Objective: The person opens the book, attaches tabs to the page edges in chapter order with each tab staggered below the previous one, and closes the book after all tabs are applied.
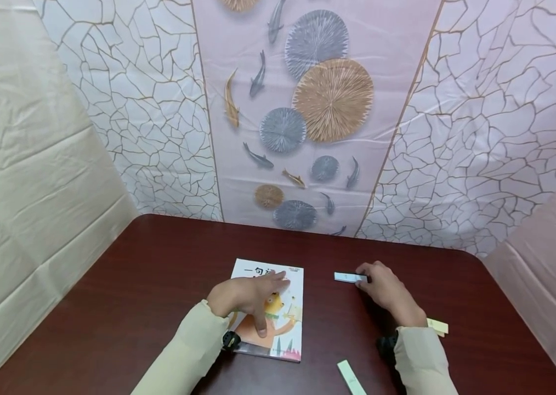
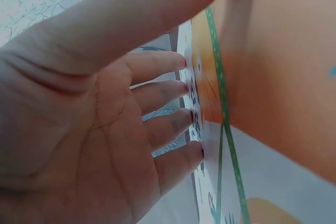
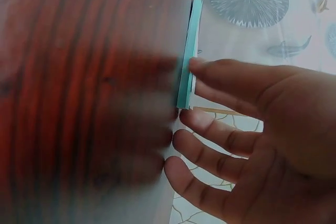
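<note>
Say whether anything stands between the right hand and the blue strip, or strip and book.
Nothing visible does: the right hand pinches the blue strip, and only tabletop separates it from the book under the left hand.

On the dark-red wooden table (image 1: 159,296), the white rectangular paper book (image 1: 279,315) lies under the left hand (image 1: 245,294). Right of it, the narrow pale-blue paper strip (image 1: 346,277) meets the right hand (image 1: 384,288). Nearer the front lies the narrow pale-green paper strip (image 1: 351,377); right of all 3, the pale-yellow paper strip (image 1: 438,326), partly hidden, perhaps more than 1. Behind hangs patterned white-and-pink fabric (image 1: 307,164).
</note>
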Available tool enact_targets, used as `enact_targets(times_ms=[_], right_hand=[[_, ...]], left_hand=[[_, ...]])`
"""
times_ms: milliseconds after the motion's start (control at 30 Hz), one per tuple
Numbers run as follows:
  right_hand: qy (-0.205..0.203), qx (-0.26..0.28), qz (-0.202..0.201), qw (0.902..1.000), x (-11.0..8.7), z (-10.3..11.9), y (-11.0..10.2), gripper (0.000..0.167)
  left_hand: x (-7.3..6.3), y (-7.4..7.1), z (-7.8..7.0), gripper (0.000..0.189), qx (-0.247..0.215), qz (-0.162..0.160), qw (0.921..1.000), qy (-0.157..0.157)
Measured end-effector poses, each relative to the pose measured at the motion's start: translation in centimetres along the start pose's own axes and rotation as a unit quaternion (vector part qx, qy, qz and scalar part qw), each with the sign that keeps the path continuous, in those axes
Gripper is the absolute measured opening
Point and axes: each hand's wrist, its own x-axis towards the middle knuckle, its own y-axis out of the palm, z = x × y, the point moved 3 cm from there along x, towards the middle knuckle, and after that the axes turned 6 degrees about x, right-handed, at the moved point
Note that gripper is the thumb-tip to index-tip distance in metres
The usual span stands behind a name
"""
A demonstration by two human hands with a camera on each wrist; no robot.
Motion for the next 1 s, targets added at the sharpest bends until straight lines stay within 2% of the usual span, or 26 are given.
enact_targets(times_ms=[133, 300, 400, 467, 667, 800, 1000], right_hand=[[0.002, -0.003, -0.013, 0.9999, 0.0, 0.6, 0.0, 0.028], [-0.004, 0.004, -0.018, 0.9998, -0.2, 1.7, 0.1, 0.034], [0.0, 0.024, -0.017, 0.9996, -0.8, 2.6, -0.1, 0.037], [0.01, 0.047, -0.018, 0.9987, -1.3, 3.3, -0.2, 0.04], [0.06, 0.126, 0.003, 0.9902, -2.7, 6.9, 0.4, 0.05], [0.095, 0.177, 0.022, 0.9794, -3.1, 9.3, 1.6, 0.054], [0.15, 0.22, 0.038, 0.9631, -3.4, 11.0, 3.3, 0.047]], left_hand=[[-0.5, -0.1, -0.4, 0.122, 0.022, -0.016, 0.9995, -0.017], [-1.5, -0.1, -0.4, 0.118, 0.052, -0.032, 0.9951, -0.078], [-2.1, 0.1, -0.2, 0.12, 0.045, -0.048, 0.9915, -0.113], [-2.5, 0.2, 0.1, 0.123, 0.028, -0.059, 0.99, -0.125], [-3.3, 0.9, 1.6, 0.131, -0.028, -0.081, 0.9908, -0.105], [-3.4, 1.0, 2.4, 0.134, -0.025, -0.09, 0.9911, -0.095], [-3.3, 1.5, 2.6, 0.134, -0.017, -0.104, 0.9913, -0.079]])
